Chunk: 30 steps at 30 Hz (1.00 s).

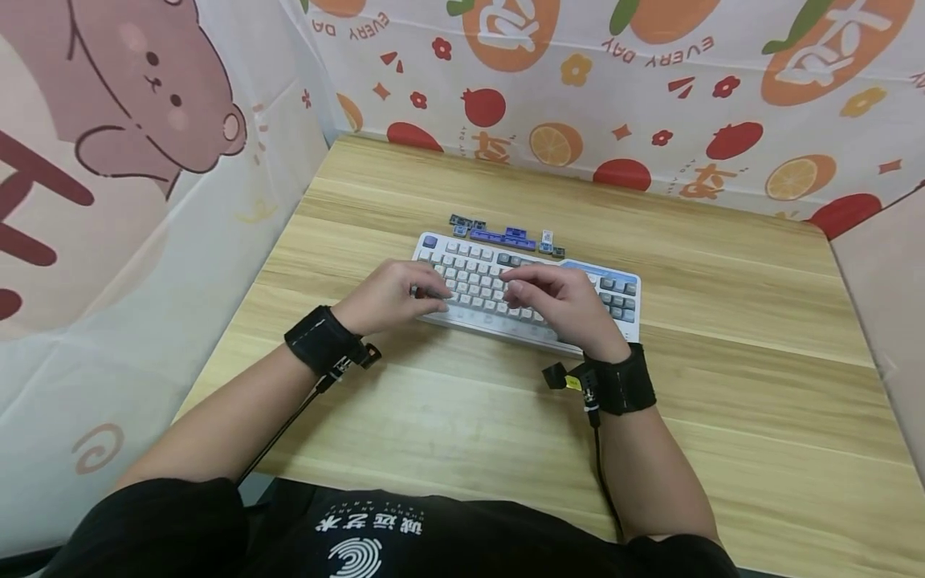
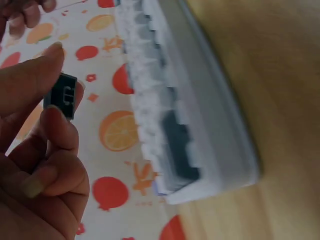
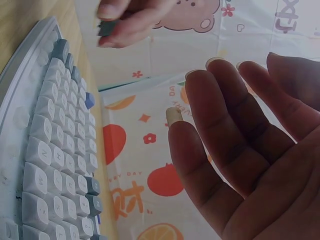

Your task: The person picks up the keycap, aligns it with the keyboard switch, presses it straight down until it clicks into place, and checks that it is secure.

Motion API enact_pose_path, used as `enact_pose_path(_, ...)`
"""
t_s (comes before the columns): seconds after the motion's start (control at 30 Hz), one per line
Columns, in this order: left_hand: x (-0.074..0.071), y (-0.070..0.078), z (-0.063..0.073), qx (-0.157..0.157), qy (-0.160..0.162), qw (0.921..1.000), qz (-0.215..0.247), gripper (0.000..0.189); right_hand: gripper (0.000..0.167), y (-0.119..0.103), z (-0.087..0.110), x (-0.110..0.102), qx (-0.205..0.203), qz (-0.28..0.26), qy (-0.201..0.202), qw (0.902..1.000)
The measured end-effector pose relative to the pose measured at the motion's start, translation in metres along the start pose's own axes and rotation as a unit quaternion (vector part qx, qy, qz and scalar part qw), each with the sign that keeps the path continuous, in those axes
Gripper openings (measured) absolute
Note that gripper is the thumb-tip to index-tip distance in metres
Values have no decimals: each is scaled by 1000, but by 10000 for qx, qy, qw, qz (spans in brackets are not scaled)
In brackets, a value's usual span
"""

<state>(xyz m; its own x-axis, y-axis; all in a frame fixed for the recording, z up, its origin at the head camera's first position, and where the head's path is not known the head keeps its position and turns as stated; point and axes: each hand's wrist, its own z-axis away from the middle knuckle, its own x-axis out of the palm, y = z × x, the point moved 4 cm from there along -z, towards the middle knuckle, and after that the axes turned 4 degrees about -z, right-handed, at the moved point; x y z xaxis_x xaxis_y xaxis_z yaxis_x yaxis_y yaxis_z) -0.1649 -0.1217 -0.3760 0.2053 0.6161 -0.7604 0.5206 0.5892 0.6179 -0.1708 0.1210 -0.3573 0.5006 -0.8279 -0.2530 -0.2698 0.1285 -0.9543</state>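
My left hand [image 1: 393, 295] pinches a small dark keycap [image 2: 62, 96] between thumb and fingertips, over the left end of a white and grey keyboard [image 1: 473, 285]. A pale mark shows on the cap's side facing the left wrist camera. Above the keyboard's right half hovers my right hand [image 1: 567, 301], fingers loosely bent and nothing in them, as the right wrist view confirms. Most rows carry white caps, with some grey ones at the edges. Along the keyboard's near edge runs a pale strip [image 3: 21, 117] without raised caps.
Behind the keyboard lie several loose keycaps, including a long purple-blue one [image 1: 502, 239] and a pale one [image 1: 547, 238]. The wooden table [image 1: 433, 409] meets printed cloth [image 1: 549, 104] at the back and left. Black bands with cameras and cables circle both wrists.
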Motion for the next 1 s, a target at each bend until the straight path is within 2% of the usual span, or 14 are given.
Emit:
enact_pose_path(0.17, 9, -14, -1, -361, -148, 9992, 21, 13, 23, 0, -1, -1, 23, -3, 6, 10000)
enact_pose_path(0.23, 13, -16, -2, -413, -201, 9989, -66, 14, 23, 1, -2, -1, 70, -4, 1, 10000)
enact_pose_path(0.47, 21, -19, -5, -392, -402, 9959, -715, 13, 23, 0, -4, -3, 215, 65, 6, 9997)
enact_pose_path(0.73, 20, -15, -8, -411, -280, 9926, -1112, 14, 24, -3, -7, -4, 222, 172, -49, 9996)
enact_pose_path(0.87, 18, -14, -10, -147, -245, 9907, -1331, 13, 24, -5, -9, -6, 239, 201, -61, 9995)
enact_pose_path(1.0, 15, -12, -10, 502, -195, 9829, -1763, 11, 23, -8, -11, -8, 205, 226, -51, 9995)
